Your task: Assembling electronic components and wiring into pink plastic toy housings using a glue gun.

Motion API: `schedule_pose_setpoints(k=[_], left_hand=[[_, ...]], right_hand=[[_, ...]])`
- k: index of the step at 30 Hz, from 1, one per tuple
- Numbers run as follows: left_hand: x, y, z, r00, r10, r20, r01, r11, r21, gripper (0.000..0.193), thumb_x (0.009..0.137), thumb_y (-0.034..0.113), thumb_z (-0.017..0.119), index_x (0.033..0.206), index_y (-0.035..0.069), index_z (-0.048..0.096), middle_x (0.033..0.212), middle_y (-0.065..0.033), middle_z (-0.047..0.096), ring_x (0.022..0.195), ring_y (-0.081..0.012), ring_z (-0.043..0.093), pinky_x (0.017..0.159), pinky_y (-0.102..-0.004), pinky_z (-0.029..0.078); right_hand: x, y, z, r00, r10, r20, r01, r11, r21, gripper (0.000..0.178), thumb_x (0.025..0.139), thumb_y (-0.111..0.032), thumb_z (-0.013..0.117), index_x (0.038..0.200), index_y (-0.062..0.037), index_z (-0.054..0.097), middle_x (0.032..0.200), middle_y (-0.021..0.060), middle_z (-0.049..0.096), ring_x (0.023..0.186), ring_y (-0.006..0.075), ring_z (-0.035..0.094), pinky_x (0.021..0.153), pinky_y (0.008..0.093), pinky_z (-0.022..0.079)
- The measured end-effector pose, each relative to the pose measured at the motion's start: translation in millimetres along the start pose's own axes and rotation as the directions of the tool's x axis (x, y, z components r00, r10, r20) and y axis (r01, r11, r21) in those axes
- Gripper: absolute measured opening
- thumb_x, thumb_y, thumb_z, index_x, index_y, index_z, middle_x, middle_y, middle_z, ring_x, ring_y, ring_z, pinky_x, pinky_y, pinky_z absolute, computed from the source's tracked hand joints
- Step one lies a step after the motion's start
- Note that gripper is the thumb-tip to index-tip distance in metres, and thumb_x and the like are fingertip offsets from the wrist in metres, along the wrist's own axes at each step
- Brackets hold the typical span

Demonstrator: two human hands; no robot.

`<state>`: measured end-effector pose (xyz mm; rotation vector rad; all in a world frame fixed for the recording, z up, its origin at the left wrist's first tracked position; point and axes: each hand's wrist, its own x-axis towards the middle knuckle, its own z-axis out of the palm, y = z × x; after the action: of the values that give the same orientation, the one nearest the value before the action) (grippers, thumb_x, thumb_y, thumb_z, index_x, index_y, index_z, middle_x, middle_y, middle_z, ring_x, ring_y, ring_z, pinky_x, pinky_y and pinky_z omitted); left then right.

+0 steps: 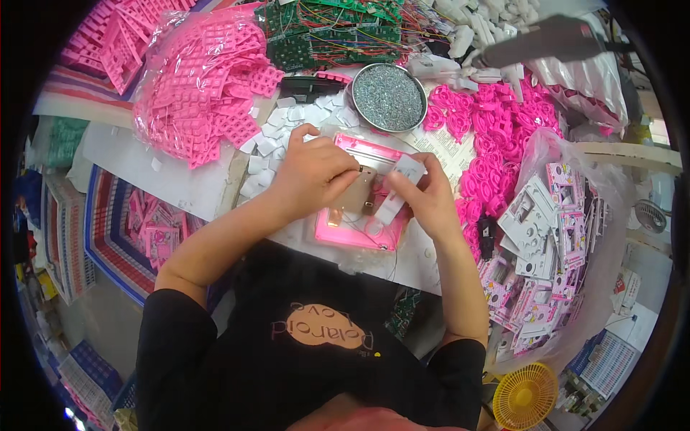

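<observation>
In front of me a pink plastic casing (345,235) lies open on the white tabletop. Inside it sits a brown circuit board (350,197) with thin wires near its lower edge. My left hand (310,176) is over the casing's left side, thumb and fingertips pinched together at the board's upper edge; whatever is between them is too small to make out. From the right, my right hand (430,197) grips a white plastic piece (392,205) between thumb and fingers, holding it slantwise over the casing's right side.
A round metal tin of small screws (389,98) stands just beyond the casing, beside loose white pieces (269,140). Pink button panels (208,86) fill a bag at left. Green circuit boards (330,36) lie behind. Pink loops (492,144) and printed panels (539,244) crowd the right.
</observation>
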<state>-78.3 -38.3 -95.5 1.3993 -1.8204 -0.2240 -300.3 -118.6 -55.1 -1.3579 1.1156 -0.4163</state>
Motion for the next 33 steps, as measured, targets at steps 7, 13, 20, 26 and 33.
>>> schedule_pose_setpoints(k=[7,13,20,26,33], left_hand=[[-2.0,-11.2,-4.4,0.997,-0.074,0.021,0.075,0.996,-0.055,0.008,0.084,0.017,0.077,0.089,0.014,0.071,0.083,0.0021,0.070,0.082,-0.0166,0.064,0.096,-0.0420,0.034],[2.5,-10.9,0.6,0.999,-0.012,0.036,0.016,0.991,-0.130,0.009,0.084,0.018,0.076,0.091,0.015,0.071,0.081,0.0016,0.068,0.082,-0.0163,0.063,0.095,-0.0421,0.035],[-4.6,-13.5,-6.0,0.999,-0.020,0.044,0.024,0.995,-0.099,0.009,0.084,0.017,0.075,0.091,0.015,0.071,0.081,0.0012,0.068,0.082,-0.0170,0.063,0.095,-0.0414,0.035],[-0.8,-14.8,0.3,0.999,0.029,0.037,-0.025,0.992,-0.122,0.008,0.085,0.017,0.075,0.092,0.015,0.071,0.082,0.0012,0.069,0.081,-0.0172,0.064,0.096,-0.0417,0.035],[-0.5,-11.2,-11.0,0.997,-0.010,0.077,0.016,0.997,-0.075,0.011,0.084,0.013,0.075,0.094,0.014,0.070,0.085,0.0006,0.070,0.080,-0.0169,0.064,0.094,-0.0399,0.036]], right_hand=[[-33.3,-12.6,1.4,0.973,-0.230,-0.004,0.220,0.936,-0.273,0.060,0.091,-0.034,0.075,0.134,0.0007,0.052,0.074,0.0101,0.068,0.058,0.0147,0.060,0.051,0.0296,0.048],[-14.8,-8.6,24.9,0.742,-0.609,0.282,0.594,0.402,-0.697,0.063,0.078,-0.039,0.080,0.128,-0.0044,0.064,0.145,0.0215,0.046,0.131,0.0490,0.035,0.109,0.0559,0.035],[-3.3,-18.3,13.0,0.690,-0.651,0.317,0.641,0.344,-0.686,0.064,0.079,-0.043,0.079,0.130,-0.0073,0.064,0.147,0.0197,0.046,0.133,0.0471,0.034,0.108,0.0557,0.035],[-0.8,-9.2,17.2,0.719,-0.604,0.344,0.657,0.429,-0.620,0.069,0.077,-0.043,0.081,0.134,-0.0104,0.062,0.148,0.0194,0.046,0.134,0.0473,0.032,0.109,0.0554,0.036],[18.8,-5.9,-3.3,0.682,-0.581,0.444,0.722,0.443,-0.531,0.060,0.068,-0.027,0.084,0.120,-0.0062,0.064,0.122,0.0142,0.064,0.114,0.0341,0.056,0.099,0.0446,0.046]])
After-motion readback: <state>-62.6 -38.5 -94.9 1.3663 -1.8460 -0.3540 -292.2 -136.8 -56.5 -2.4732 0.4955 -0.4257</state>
